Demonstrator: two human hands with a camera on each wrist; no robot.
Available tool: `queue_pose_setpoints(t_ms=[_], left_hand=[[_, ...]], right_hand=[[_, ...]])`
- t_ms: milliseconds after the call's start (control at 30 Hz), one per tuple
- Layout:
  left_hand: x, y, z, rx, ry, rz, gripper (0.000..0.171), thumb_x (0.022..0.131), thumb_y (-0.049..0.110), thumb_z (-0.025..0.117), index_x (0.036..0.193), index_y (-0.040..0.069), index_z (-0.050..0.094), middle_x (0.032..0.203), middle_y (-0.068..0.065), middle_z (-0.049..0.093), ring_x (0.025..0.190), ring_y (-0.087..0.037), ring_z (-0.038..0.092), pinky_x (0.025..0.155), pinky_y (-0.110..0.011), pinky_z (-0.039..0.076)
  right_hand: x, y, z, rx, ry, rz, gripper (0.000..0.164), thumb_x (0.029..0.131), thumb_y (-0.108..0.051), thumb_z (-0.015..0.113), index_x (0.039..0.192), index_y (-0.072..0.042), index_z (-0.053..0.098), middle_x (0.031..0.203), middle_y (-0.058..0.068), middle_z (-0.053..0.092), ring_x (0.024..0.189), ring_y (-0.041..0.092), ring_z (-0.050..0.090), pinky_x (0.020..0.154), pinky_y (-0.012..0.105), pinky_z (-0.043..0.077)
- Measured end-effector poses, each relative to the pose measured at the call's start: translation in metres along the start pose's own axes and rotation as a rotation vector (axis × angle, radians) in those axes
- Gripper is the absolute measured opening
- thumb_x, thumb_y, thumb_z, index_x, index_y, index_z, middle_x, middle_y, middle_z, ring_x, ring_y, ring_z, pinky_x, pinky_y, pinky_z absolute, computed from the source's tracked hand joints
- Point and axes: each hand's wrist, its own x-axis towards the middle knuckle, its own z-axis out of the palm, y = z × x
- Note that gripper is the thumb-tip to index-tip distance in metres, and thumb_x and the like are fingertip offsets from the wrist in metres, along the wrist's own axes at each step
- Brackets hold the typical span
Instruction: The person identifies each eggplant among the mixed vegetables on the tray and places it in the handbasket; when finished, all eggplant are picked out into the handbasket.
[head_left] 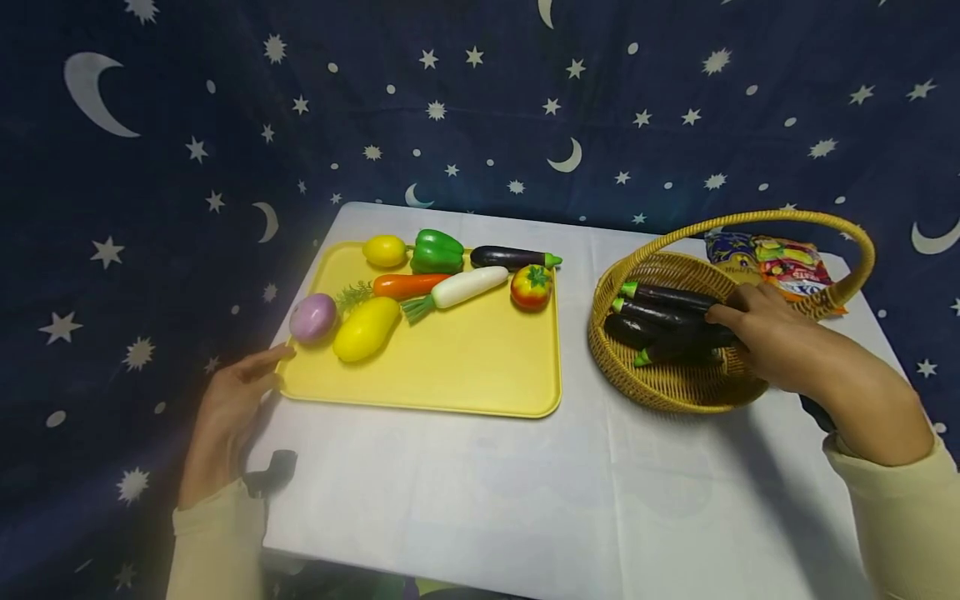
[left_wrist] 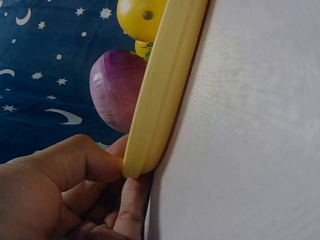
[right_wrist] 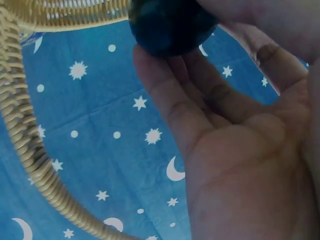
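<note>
My left hand (head_left: 231,408) pinches the near left corner of a yellow tray (head_left: 465,367). In the left wrist view the thumb lies on the rim and fingers reach beneath it. Close to that hand are a purple onion (head_left: 312,318) and a yellow mango (head_left: 367,329) on the tray. My right hand (head_left: 783,337) reaches under the handle of a wicker basket (head_left: 637,390) and grips a dark eggplant (right_wrist: 170,30) by its rounded end. Several more eggplants (head_left: 667,297) with green stems lie in the basket, partly hidden by the hand.
Also on the tray are a lemon (head_left: 385,250), green pepper (head_left: 437,252), carrot (head_left: 405,286), white radish (head_left: 471,287), tomato (head_left: 532,288) and another eggplant (head_left: 510,257). Colourful packets (head_left: 791,267) sit behind the basket. A star-patterned cloth (head_left: 480,133) hangs behind the white table (head_left: 450,492).
</note>
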Motion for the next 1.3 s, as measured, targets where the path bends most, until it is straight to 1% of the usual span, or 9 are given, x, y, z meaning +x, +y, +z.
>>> queue_pose_setpoints(t_ms=[100,267,433,600,800,933,1033,1133,1300], left_hand=[[0.001,0.000,0.000,-0.002,0.001,-0.002,0.050,0.102,0.017,0.065,0.152,0.026,0.061,0.175,-0.005,0.034,0.165,-0.031,0.024,0.138,-0.054,0.013],[0.002,-0.001,0.002,-0.007,-0.004,-0.023,0.051,0.102,0.016,0.065,0.152,0.027,0.061,0.176,-0.004,0.034,0.165,-0.030,0.026,0.138,-0.053,0.015],[0.001,0.000,0.002,0.013,-0.004,0.000,0.052,0.101,0.016,0.064,0.153,0.023,0.060,0.175,-0.006,0.035,0.162,-0.030,0.029,0.137,-0.053,0.019],[0.001,0.000,0.000,0.003,-0.006,0.029,0.053,0.101,0.013,0.063,0.154,0.019,0.058,0.175,-0.008,0.035,0.162,-0.031,0.029,0.137,-0.053,0.019],[0.002,-0.002,0.000,-0.008,0.008,0.008,0.053,0.101,0.013,0.064,0.153,0.021,0.059,0.175,-0.007,0.035,0.164,-0.031,0.027,0.138,-0.053,0.016],[0.002,-0.003,0.001,-0.006,0.013,-0.003,0.053,0.101,0.014,0.064,0.154,0.020,0.059,0.175,-0.006,0.035,0.162,-0.030,0.028,0.137,-0.052,0.018],[0.001,-0.002,0.000,0.001,0.009,-0.021,0.053,0.102,0.015,0.064,0.154,0.021,0.059,0.176,-0.006,0.033,0.163,-0.031,0.027,0.137,-0.054,0.017],[-0.001,0.000,-0.001,-0.002,-0.003,-0.052,0.052,0.102,0.018,0.065,0.153,0.026,0.059,0.177,-0.004,0.030,0.166,-0.033,0.022,0.137,-0.058,0.014],[0.002,0.002,0.000,-0.002,-0.001,-0.037,0.052,0.103,0.017,0.064,0.154,0.026,0.059,0.176,-0.003,0.032,0.166,-0.033,0.022,0.137,-0.058,0.013]], right_hand=[[0.002,-0.003,-0.002,-0.001,-0.003,0.007,0.045,0.084,0.014,0.071,0.127,-0.002,0.068,0.125,0.032,0.053,0.121,0.050,0.047,0.092,0.067,0.053],[0.001,-0.002,-0.001,0.009,0.006,0.014,0.046,0.083,0.012,0.074,0.127,0.001,0.068,0.123,0.032,0.055,0.117,0.050,0.051,0.091,0.067,0.053],[-0.002,0.002,0.005,0.065,-0.089,0.021,0.045,0.083,0.008,0.077,0.126,0.002,0.068,0.119,0.032,0.059,0.109,0.048,0.059,0.090,0.067,0.054],[0.004,0.004,0.011,0.083,-0.171,0.038,0.044,0.084,0.005,0.080,0.125,-0.002,0.068,0.119,0.029,0.060,0.106,0.043,0.063,0.088,0.064,0.057],[0.018,0.005,0.018,0.074,-0.261,0.019,0.040,0.085,0.002,0.081,0.123,-0.004,0.068,0.109,0.023,0.065,0.095,0.031,0.065,0.083,0.057,0.061],[0.030,0.006,0.019,0.082,-0.321,-0.004,0.036,0.084,0.004,0.081,0.115,-0.006,0.068,0.102,0.015,0.067,0.091,0.025,0.064,0.082,0.052,0.060],[0.038,0.006,0.017,0.090,-0.382,0.009,0.037,0.082,0.008,0.080,0.112,-0.008,0.067,0.099,0.010,0.066,0.090,0.024,0.060,0.080,0.048,0.058],[0.041,0.004,0.014,0.098,-0.426,0.039,0.040,0.081,0.012,0.077,0.115,-0.007,0.067,0.099,0.009,0.065,0.089,0.025,0.057,0.080,0.046,0.057],[0.040,0.004,0.018,0.134,-0.432,0.067,0.048,0.082,0.012,0.075,0.127,-0.006,0.069,0.102,0.009,0.067,0.093,0.027,0.060,0.085,0.050,0.057]])
